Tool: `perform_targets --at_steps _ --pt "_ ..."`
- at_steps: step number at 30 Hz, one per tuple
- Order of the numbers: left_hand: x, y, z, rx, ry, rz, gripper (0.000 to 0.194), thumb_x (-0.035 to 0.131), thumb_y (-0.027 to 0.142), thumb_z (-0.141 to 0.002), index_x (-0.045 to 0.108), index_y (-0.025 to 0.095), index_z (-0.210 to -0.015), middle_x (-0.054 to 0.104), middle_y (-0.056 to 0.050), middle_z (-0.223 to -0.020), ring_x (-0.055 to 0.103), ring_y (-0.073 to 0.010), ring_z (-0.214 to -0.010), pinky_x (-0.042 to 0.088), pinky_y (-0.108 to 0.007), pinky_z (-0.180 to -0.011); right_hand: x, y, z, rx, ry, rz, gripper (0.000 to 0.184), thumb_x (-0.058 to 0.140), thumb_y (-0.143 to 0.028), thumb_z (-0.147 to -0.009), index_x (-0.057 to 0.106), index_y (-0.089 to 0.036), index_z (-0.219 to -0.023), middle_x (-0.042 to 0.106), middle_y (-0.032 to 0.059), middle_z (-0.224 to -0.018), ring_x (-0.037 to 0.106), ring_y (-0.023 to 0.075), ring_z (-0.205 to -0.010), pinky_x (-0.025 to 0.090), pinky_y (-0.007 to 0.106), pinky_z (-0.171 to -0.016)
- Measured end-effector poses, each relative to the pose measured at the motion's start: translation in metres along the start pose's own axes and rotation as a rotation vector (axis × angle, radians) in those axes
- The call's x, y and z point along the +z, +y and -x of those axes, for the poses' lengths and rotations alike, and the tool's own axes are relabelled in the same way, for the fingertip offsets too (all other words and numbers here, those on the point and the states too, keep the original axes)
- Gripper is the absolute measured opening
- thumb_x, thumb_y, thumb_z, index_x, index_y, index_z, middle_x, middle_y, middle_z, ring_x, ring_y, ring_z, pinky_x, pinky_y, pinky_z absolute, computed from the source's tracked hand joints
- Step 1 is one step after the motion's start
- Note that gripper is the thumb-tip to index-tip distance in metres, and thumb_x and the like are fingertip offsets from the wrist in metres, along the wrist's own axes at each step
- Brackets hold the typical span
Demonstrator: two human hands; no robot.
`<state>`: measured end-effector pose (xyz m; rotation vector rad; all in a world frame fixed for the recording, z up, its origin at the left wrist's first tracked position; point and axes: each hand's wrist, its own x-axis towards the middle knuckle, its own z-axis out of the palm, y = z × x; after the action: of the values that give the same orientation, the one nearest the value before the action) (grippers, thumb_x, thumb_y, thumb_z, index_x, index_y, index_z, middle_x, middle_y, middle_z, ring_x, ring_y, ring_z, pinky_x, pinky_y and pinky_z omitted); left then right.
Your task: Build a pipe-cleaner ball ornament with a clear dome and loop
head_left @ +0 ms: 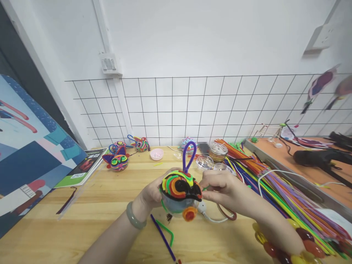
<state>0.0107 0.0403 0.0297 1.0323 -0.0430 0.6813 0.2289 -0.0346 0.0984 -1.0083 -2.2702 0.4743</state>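
A clear ball ornament [178, 206], its upper half covered in coiled, bright pipe cleaners, is held upright above the table. A purple loop [189, 157] stands on its top, and an orange round piece [189, 213] sits low on its front. My left hand [153, 191] is closed around the ball's left side, its fingers partly hidden behind it. At the ball's right edge, my right hand [220, 187] pinches with thumb and forefinger, where a bit of green pipe cleaner shows. A purple pipe cleaner [162, 236] and a bent green one [169, 231] lie below.
Bundled pipe cleaners [275, 194] spread along the right. Clear bowls [204, 162] and a pink dish [157, 154] stand at the back. Finished ornaments [118, 161] sit back left, near a magazine [82, 170]. A white cable [217, 220] lies by my right hand.
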Motion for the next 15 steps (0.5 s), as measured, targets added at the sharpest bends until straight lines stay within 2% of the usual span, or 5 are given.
perform_targets --at_steps 4,10,15 --pt "-0.002 0.004 0.002 -0.013 -0.033 -0.017 0.078 0.088 0.034 -0.043 0.060 0.020 -0.115 0.065 -0.012 -0.113 0.060 -0.0312 -0.103 0.043 -0.041 -0.090 0.001 -0.004 0.000 -0.025 -0.007 0.030 0.017 0.056 -0.030 -0.091 0.067 -0.019 -0.083 0.063 0.0017 -0.074 0.057 0.0125 -0.070 0.044 0.023 -0.061" --pt "-0.013 0.003 0.006 -0.053 -0.038 0.011 0.082 0.089 0.027 -0.038 0.060 0.020 -0.114 0.065 -0.010 -0.111 0.061 -0.0295 -0.102 0.044 -0.039 -0.089 0.003 -0.005 -0.001 -0.080 -0.037 0.079 0.013 0.057 -0.025 -0.091 0.067 -0.020 -0.084 0.063 0.0015 -0.077 0.058 0.0129 -0.073 0.045 0.024 -0.066" --pt "-0.018 0.004 0.006 -0.059 -0.004 -0.008 0.080 0.088 0.024 -0.036 0.062 0.019 -0.111 0.065 -0.011 -0.113 0.060 -0.0305 -0.105 0.043 -0.040 -0.091 0.000 -0.011 0.000 -0.037 -0.035 0.133 0.009 0.057 -0.024 -0.090 0.064 -0.021 -0.094 0.065 0.0026 -0.089 0.060 0.0160 -0.086 0.049 0.029 -0.077"
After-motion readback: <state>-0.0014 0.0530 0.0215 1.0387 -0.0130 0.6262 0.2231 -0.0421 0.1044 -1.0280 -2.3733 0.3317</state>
